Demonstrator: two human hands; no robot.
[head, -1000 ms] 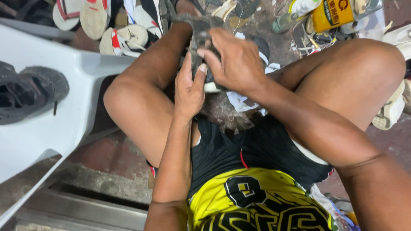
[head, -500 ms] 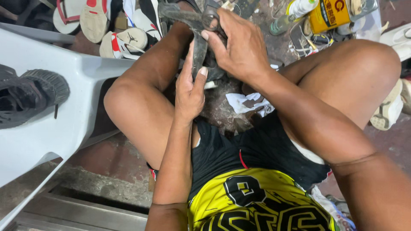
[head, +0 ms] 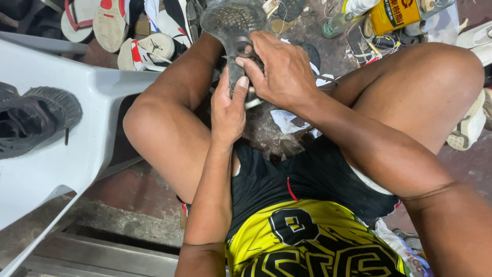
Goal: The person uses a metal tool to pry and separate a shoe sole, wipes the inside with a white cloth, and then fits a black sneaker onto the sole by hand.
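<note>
Shoe sole [head: 233, 23], dark and worn with a nubby tread, is up between the knees with its tread side facing the camera, pretty much at the top middle of the head view, so the person can look straight down at what they're handling. Left hand [head: 228, 105] is pressed against the lower part of the shoe from underneath, thumb up along it, wrapped around it like a brace so the thing doesn't wobble. Right hand [head: 279, 69] comes over the top and is clenched on the middle of the shoe, fingers [head: 246, 61] curled in at a small spot on the sole; can't tell if there's a tool or thread pinched in there, too hidden. Both legs are spread wide, which looks like the reason the shoe sits so steady in that gap. Everything else is just within reach on the floor: a yellow can [head: 394, 15] and a small bottle [head: 335, 23] up top right, some white rags [head: 289, 120] lying under the hands, sandals [head: 110, 23] and a white sneaker [head: 146, 51] piled top left. A black knit sneaker [head: 36, 120] is parked on the white plastic chair [head: 66, 169] to the left, off the gritty floor, looks like to keep it out of the mess.
</note>
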